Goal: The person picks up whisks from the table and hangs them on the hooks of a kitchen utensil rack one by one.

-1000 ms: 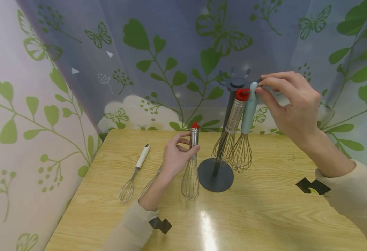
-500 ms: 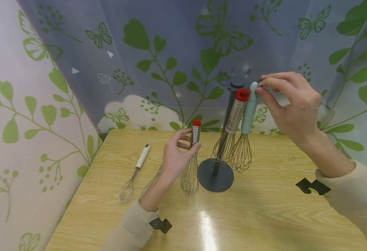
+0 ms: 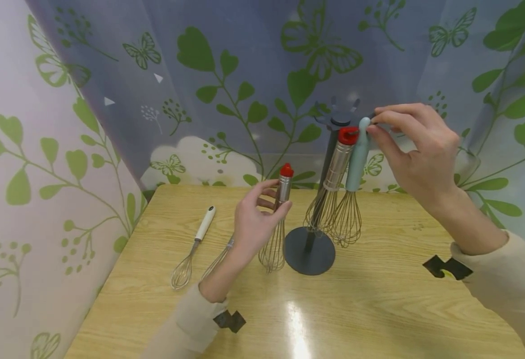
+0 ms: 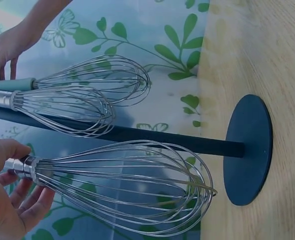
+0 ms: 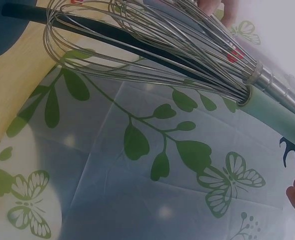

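My left hand holds a balloon whisk by its steel handle, which has a red end. Its wire loops hang down beside a black hook stand. Up at the stand's top, my right hand pinches a dark hook end by the tip of a whisk with a mint-green handle; the fingertips partly hide the contact. A second red-ended steel whisk hangs next to the mint one. In the left wrist view, the held whisk's wires are apart from the stand's pole.
A small whisk with a white handle lies on the wooden table at the left. Another whisk lies partly hidden behind my left forearm. A patterned curtain with leaves and butterflies stands behind the table.
My left hand has lifted the red-ended whisk upward and slightly right, tilting it a little. My right hand and the hanging whisks have stayed in place.
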Demonstrator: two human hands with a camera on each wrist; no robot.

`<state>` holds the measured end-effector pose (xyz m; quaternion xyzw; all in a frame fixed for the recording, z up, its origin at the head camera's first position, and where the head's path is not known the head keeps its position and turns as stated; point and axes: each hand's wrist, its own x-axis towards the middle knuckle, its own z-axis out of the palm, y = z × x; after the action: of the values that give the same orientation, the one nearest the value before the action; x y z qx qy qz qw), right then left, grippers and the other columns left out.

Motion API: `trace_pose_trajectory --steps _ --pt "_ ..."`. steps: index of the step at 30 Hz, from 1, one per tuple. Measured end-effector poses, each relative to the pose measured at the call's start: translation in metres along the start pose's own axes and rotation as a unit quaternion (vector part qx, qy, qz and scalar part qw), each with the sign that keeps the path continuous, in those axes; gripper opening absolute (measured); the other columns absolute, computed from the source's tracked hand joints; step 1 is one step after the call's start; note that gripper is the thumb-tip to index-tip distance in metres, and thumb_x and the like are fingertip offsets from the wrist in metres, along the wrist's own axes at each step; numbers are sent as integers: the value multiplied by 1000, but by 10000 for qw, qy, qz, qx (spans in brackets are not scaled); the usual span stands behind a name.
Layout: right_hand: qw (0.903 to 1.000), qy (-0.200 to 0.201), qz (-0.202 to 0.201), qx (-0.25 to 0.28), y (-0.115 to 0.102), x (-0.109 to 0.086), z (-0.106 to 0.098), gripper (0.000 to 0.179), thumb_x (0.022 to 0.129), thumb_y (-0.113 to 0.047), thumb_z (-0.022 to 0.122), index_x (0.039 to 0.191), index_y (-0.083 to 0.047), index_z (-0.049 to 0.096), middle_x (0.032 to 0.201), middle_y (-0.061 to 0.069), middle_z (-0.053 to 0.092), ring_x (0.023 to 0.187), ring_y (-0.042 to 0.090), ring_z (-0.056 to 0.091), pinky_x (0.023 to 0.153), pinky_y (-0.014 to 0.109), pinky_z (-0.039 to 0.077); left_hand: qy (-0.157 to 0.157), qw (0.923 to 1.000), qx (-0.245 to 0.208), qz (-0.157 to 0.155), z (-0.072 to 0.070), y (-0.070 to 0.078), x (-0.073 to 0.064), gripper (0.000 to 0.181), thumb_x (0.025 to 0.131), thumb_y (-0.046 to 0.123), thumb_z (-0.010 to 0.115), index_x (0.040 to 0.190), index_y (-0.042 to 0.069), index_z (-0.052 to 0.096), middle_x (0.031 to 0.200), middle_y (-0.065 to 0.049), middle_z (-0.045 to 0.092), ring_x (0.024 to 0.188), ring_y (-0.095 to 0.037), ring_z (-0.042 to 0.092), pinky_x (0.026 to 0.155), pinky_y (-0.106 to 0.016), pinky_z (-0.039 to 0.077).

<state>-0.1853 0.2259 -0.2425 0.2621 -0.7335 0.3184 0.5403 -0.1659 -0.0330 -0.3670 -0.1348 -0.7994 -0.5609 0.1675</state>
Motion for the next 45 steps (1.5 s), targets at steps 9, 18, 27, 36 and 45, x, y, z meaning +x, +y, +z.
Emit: trace_pose_trajectory --steps 9,18,27,36,45 --pt "10000 59 15 -4 -1 0 0 63 100 -60 64 95 1 79 101 23 78 85 44 66 83 2 36 169 9988 165 431 -1 11 3 46 91 16 83 134 9 68 111 -11 74 90 -25 74 71 -27 65" --pt "10000 96 15 -10 -2 0 2 60 101 -58 65 95 0 79 102 23 78 87 45 67 83 3 35 256 9946 416 918 -3 23 3 46 91 14 83 134 7 68 111 -13 71 82 -24 75 65 -21 62" --pt "9999 133 38 -27 -3 -2 2 55 101 -53 67 95 1 79 102 23 78 88 45 68 83 3 34 239 9926 367 1132 -5 34 5 45 91 13 83 133 6 69 106 -13 70 83 -23 74 65 -27 64" --pt "9998 187 64 -13 -4 -2 4 44 99 -43 74 94 0 79 101 22 78 89 31 72 83 2 36 222 9905 333 1318 -7 43 7 45 90 12 83 132 5 69 106 -14 72 84 -24 74 65 -27 64" --pt "9998 175 87 22 -3 -2 3 41 99 -40 75 93 0 79 101 23 78 93 16 72 84 1 38 259 9881 293 1485 -10 51 8 44 89 11 83 131 4 69 106 -15 72 80 -24 75 64 -21 62"
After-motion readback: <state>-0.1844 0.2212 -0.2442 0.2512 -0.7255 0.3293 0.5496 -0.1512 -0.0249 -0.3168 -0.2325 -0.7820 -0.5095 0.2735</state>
